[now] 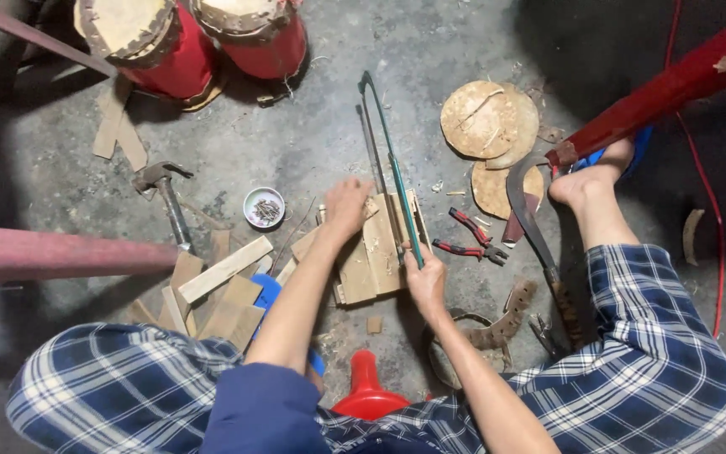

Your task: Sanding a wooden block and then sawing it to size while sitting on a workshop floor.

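Sawing wood block (373, 256) at floor centre: right hand (424, 280) closed round bow saw (388, 160) handle, left hand (348, 206) pressing flat, fingers spread, holding nothing. Block seems stiff, light; steady by far edge.

Blue plaid trousers (checked), navy sleeve.

Dim indoor light, brightest at centre w/ dark vignette corners, soft shadows, slight wide-angle edge bend, mostly sharp

2 red drums (203, 38), 3 wood discs (487, 126), 1 hammer (165, 193), 1 saw (388, 164), 1 pliers (470, 240), 1 nail bowl (264, 208).
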